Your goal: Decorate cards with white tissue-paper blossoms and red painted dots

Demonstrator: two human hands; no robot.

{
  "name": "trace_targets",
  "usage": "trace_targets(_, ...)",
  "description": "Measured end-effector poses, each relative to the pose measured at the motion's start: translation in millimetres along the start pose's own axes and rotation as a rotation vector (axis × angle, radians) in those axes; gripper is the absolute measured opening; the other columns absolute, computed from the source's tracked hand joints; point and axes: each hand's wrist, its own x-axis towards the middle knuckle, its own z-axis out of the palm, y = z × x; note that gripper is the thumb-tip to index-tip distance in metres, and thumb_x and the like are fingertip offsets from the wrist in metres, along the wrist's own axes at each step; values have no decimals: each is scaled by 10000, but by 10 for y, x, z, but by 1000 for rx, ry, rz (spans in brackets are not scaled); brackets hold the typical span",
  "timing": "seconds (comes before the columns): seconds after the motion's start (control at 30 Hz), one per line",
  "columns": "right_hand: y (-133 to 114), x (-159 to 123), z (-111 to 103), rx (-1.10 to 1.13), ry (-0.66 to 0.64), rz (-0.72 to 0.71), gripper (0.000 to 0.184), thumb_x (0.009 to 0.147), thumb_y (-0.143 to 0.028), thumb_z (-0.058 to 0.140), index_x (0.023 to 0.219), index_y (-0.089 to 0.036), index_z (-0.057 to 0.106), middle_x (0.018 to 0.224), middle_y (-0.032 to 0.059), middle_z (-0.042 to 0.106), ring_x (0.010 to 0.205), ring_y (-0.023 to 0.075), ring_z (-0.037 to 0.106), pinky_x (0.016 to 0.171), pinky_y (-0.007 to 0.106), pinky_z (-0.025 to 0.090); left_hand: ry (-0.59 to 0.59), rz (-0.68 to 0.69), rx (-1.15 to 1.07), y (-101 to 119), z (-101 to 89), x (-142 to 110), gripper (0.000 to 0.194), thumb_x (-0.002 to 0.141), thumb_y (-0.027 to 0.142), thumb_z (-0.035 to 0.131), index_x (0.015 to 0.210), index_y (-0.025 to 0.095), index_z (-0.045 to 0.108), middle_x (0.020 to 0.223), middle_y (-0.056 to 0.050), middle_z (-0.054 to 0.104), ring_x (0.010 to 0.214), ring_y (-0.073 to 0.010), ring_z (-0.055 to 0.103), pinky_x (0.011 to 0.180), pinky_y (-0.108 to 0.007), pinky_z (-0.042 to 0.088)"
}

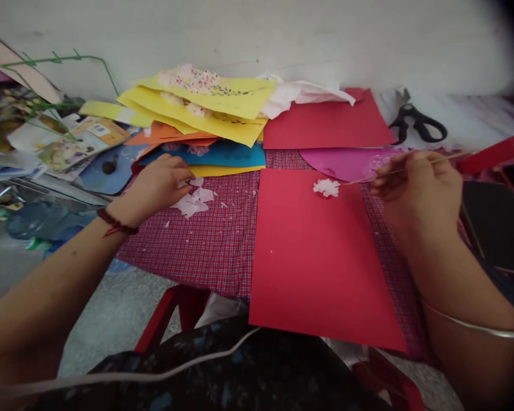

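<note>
A red sheet of paper [317,257] lies on the red checked cloth [205,245] in front of me. Near its top edge sits a small white tissue flower [326,187]. My right hand [420,185] is closed on a thin wooden stick [437,161], whose tip points left at the flower. My left hand [160,184] rests knuckles up on the cloth, fingers curled down onto a heap of white tissue scraps [195,200]; whether it grips one is hidden.
Yellow, orange and blue sheets [209,108] are stacked at the back, beside a second red sheet [325,123] and a pink disc [346,162]. Black scissors [417,123] lie at the back right, a dark phone [494,222] at the right. Clutter and green wire [47,60] fill the left.
</note>
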Motion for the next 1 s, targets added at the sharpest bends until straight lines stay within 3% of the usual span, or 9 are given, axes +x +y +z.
trace_targets(0.17,70,54,3,-5,-12,-36,178,829,-380,736,713,-269,659,685,61,630,481,156,568,447,335,405,-107,3,20,-83,152,141,89,798,260,605,753,241,679,788,-10,546,878,-200,409,1037,-334,303)
trace_targets(0.27,119,98,-16,-4,-24,-38,167,848,-343,703,708,-269,651,661,55,631,467,140,568,441,326,393,-103,-40,102,-112,180,174,117,811,223,565,726,217,645,763,-2,535,866,-181,413,1021,-295,313)
trace_targets(0.37,119,102,-38,4,-56,-23,155,864,-329,686,723,-280,643,680,45,645,508,122,590,486,322,419,-49,-90,194,-15,83,176,141,828,238,529,779,185,651,803,-13,579,873,-176,471,943,-286,379)
trace_targets(0.47,70,79,-53,-11,-66,5,167,889,-368,664,752,-288,611,684,16,660,521,111,588,487,293,425,58,-15,171,304,-68,184,157,800,269,527,772,165,642,886,-60,646,931,-199,560,921,-306,422)
trace_targets(0.57,24,80,-51,-8,-39,21,216,905,-418,643,777,-262,567,643,-28,628,484,103,552,438,250,403,126,135,52,805,-122,240,210,793,340,519,688,174,592,1068,-145,668,1019,-249,603,936,-354,436)
trace_targets(0.67,28,120,-35,-54,-35,76,238,961,-418,562,809,-235,541,615,-57,590,440,75,507,430,219,383,-42,155,-161,1326,-8,398,220,794,381,528,702,188,579,1017,-104,680,881,-214,615,764,-326,455)
trace_targets(0.77,64,139,-14,-72,-34,139,235,1005,-375,493,826,-225,521,613,-67,582,431,62,495,415,199,358,-227,88,-367,1697,236,675,185,767,378,571,721,199,572,699,-32,635,662,-171,579,622,-294,414)
trace_targets(0.87,118,131,-6,-80,-74,144,273,985,-459,524,838,-229,512,630,-63,587,460,66,526,426,193,383,-329,42,-479,1832,488,966,131,722,317,610,700,206,543,607,-7,594,558,-145,550,559,-270,389)
trace_targets(1.0,212,140,-15,-100,-130,100,361,936,-587,544,850,-238,510,647,-50,586,501,76,564,445,191,424,-345,10,-586,1783,674,1164,130,694,250,640,691,209,517,604,0,593,519,-117,516,528,-252,382)
